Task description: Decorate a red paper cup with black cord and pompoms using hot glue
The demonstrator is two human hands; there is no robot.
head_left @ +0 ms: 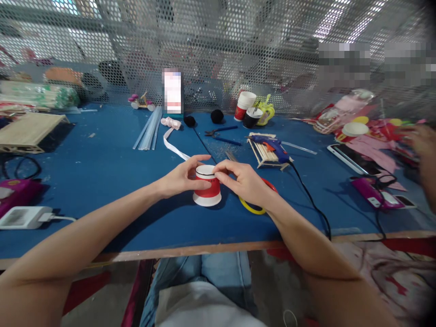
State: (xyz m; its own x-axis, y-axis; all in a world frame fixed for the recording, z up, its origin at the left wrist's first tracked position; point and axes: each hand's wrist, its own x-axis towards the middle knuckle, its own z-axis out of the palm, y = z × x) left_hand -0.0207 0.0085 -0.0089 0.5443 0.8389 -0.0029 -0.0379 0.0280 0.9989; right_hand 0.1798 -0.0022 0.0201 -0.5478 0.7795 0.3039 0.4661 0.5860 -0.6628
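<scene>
A red and white paper cup (208,188) stands upside down near the table's front edge, its wide rim downward. My left hand (185,177) curves round its left side, thumb against the red wall. Black yarn (205,148) stretches from a small black ball (189,121) toward the cup, and a dark line runs round the cup's upper edge. At that edge the fingertips of my right hand (238,178) are pinched together on the yarn; the exact contact is partly hidden. Scissors (254,209) with a yellow and red handle lie beneath my right hand.
Behind the cup lie blue-handled pliers (223,135), white ribbon (173,144) and clear glue sticks (149,129). A blue glue gun (272,146) rests on a stick rack (255,152), its cord crossing the table's right. Further back stand a phone (173,93) and stacked cups (244,105). Another person's hand (424,141) is far right.
</scene>
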